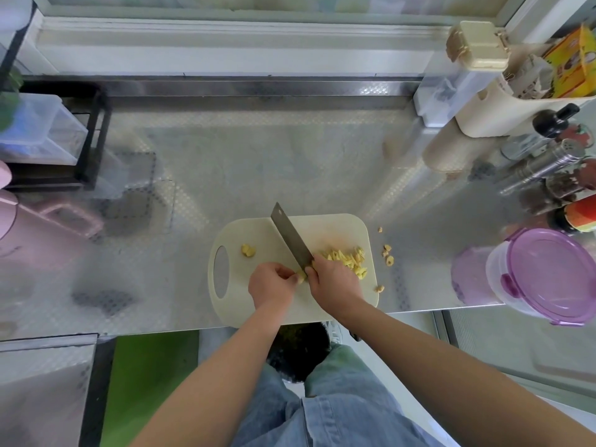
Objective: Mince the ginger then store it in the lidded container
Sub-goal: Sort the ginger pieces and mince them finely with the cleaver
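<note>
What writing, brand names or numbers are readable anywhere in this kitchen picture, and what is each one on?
Nothing here is legible.
On the yellow box: a printed design, too blurred to read.
On the red-labelled bottle: label too blurred to read.
On the cleaver, cutting board and purple-lidded container: no writing visible.

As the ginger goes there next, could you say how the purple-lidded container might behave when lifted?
The container looks like thin translucent plastic, so probably light and rigid. It stands near the counter's front edge, so a careless push could knock it off. Its lid looks clipped, likely staying on.
</note>
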The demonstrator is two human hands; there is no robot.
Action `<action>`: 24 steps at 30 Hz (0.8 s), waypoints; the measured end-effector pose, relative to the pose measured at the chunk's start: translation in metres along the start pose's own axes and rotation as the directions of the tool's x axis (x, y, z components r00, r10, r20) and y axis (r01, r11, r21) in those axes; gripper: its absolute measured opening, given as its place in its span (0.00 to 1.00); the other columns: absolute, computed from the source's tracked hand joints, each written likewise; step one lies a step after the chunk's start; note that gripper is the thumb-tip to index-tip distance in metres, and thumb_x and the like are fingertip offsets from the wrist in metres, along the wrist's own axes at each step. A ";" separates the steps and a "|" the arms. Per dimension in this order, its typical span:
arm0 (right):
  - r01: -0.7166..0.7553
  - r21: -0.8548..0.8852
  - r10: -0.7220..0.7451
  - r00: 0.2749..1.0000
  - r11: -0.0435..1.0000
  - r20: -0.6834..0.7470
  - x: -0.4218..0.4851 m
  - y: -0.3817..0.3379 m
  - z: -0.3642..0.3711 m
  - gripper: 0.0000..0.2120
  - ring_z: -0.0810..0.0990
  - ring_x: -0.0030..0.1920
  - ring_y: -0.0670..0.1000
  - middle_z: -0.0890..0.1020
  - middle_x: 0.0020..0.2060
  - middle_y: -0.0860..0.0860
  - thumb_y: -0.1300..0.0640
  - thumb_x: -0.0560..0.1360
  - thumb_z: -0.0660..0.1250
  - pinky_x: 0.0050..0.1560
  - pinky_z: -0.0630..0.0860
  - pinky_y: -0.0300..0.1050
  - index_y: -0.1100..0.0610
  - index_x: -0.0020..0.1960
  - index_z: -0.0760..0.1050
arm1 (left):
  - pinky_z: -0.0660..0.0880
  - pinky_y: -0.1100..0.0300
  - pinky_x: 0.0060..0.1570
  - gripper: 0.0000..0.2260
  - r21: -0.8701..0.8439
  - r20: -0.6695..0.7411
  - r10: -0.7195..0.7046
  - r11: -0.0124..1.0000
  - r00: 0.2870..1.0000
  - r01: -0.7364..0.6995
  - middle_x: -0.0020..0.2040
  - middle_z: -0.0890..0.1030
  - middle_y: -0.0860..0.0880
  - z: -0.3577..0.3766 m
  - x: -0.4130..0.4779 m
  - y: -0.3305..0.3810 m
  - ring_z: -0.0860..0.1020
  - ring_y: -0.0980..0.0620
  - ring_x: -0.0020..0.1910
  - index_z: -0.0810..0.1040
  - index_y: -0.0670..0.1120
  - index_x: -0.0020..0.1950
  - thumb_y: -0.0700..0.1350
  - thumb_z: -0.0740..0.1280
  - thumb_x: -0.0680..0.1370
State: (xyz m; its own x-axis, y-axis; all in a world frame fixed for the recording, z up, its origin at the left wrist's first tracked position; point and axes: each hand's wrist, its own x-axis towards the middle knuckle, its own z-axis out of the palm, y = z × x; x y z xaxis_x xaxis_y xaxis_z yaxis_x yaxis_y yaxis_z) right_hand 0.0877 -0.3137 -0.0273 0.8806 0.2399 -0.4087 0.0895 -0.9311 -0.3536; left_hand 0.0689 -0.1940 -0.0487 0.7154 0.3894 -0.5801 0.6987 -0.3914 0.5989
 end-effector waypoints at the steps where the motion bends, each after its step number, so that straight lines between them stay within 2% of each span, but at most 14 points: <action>1: -0.002 0.021 0.002 1.000 1.000 -0.012 0.002 -0.001 -0.001 0.09 0.75 0.39 0.58 0.74 0.36 0.53 0.52 0.82 0.54 0.36 0.67 0.46 0.55 0.46 0.65 | 0.76 0.57 0.42 0.06 -0.008 0.001 -0.002 1.000 1.000 0.002 0.36 0.84 0.50 0.000 0.000 -0.001 0.83 0.49 0.38 0.81 0.50 0.35 0.47 0.75 0.70; 6: -0.004 0.107 0.009 0.999 0.994 -0.049 -0.001 0.013 -0.007 0.11 0.72 0.34 0.57 0.73 0.33 0.54 0.52 0.81 0.56 0.31 0.64 0.45 0.59 0.48 0.69 | 0.75 0.58 0.41 0.05 0.008 0.004 0.010 1.000 1.000 -0.010 0.36 0.84 0.48 -0.001 0.000 -0.001 0.82 0.49 0.39 0.84 0.48 0.40 0.48 0.75 0.71; 9: 0.035 0.093 -0.030 0.998 0.995 -0.048 -0.006 0.018 -0.008 0.11 0.74 0.35 0.57 0.76 0.33 0.54 0.51 0.80 0.56 0.31 0.64 0.45 0.58 0.53 0.72 | 0.78 0.56 0.43 0.06 -0.009 0.013 -0.003 1.000 1.000 0.003 0.36 0.84 0.49 -0.001 0.001 0.000 0.83 0.48 0.38 0.82 0.49 0.36 0.47 0.76 0.70; 12: 0.035 0.093 -0.032 0.999 0.995 -0.033 -0.008 0.018 -0.005 0.12 0.75 0.35 0.57 0.76 0.34 0.55 0.51 0.80 0.56 0.30 0.63 0.44 0.57 0.51 0.72 | 0.78 0.56 0.43 0.06 -0.012 0.010 -0.013 1.000 1.000 0.013 0.35 0.84 0.50 -0.002 0.000 0.002 0.83 0.49 0.38 0.81 0.50 0.35 0.47 0.76 0.70; 20: 0.031 0.029 -0.031 0.999 0.999 0.010 -0.008 0.014 0.000 0.10 0.74 0.36 0.57 0.74 0.35 0.53 0.50 0.81 0.55 0.35 0.67 0.45 0.56 0.50 0.71 | 0.74 0.59 0.39 0.04 -0.016 0.021 -0.016 1.000 1.000 0.016 0.34 0.83 0.49 -0.003 -0.001 0.005 0.82 0.49 0.38 0.84 0.48 0.38 0.47 0.75 0.70; 24: 0.030 -0.028 -0.030 1.000 0.999 0.005 -0.006 0.007 0.002 0.11 0.77 0.40 0.59 0.78 0.39 0.55 0.51 0.81 0.55 0.37 0.69 0.46 0.57 0.51 0.71 | 0.73 0.60 0.38 0.04 -0.015 0.023 -0.019 1.000 1.000 0.019 0.35 0.83 0.50 -0.004 0.000 0.004 0.82 0.50 0.38 0.83 0.49 0.37 0.47 0.75 0.70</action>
State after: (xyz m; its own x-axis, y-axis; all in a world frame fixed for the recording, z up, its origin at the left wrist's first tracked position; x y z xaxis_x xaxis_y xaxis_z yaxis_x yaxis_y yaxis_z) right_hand 0.0821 -0.3207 -0.0293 0.8753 0.2690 -0.4018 0.1292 -0.9309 -0.3416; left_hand 0.0711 -0.1925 -0.0442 0.7021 0.3773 -0.6039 0.7121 -0.3716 0.5957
